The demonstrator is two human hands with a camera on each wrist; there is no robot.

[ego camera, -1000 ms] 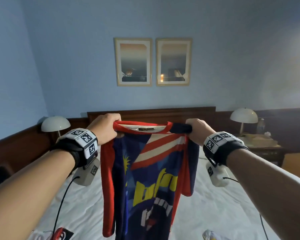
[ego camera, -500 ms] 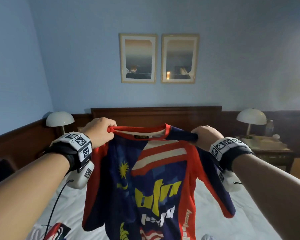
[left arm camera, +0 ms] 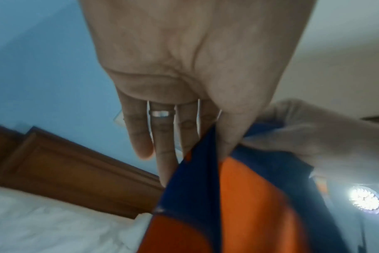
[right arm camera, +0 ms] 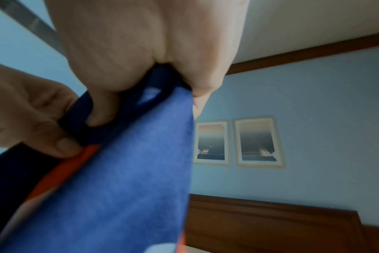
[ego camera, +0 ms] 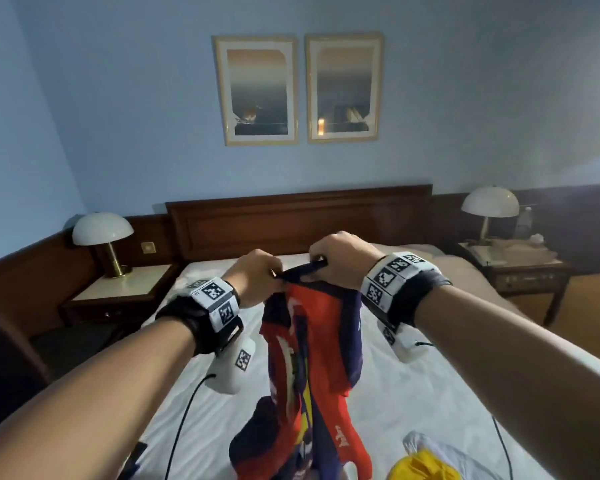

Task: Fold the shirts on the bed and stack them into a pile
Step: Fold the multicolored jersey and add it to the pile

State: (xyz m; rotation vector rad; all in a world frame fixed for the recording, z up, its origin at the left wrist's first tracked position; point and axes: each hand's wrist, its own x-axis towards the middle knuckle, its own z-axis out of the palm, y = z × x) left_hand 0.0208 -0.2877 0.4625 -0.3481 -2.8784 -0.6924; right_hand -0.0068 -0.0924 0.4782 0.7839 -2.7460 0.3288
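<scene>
I see the red and navy jersey (ego camera: 305, 358) hanging lengthwise above the white bed (ego camera: 413, 393), its top edge bunched between both hands and its lower end trailing toward the sheet near me. My left hand (ego camera: 257, 277) pinches the navy collar edge with thumb against fingers; my right hand (ego camera: 340, 261) is curled tight round the same edge, right beside the left, knuckles almost touching. A yellow and white garment (ego camera: 426, 462) lies crumpled on the bed at lower right. Beyond stand the wooden headboard (ego camera: 291, 220), two dome lamps (ego camera: 101, 230) on nightstands, and two framed pictures (ego camera: 257, 91).
</scene>
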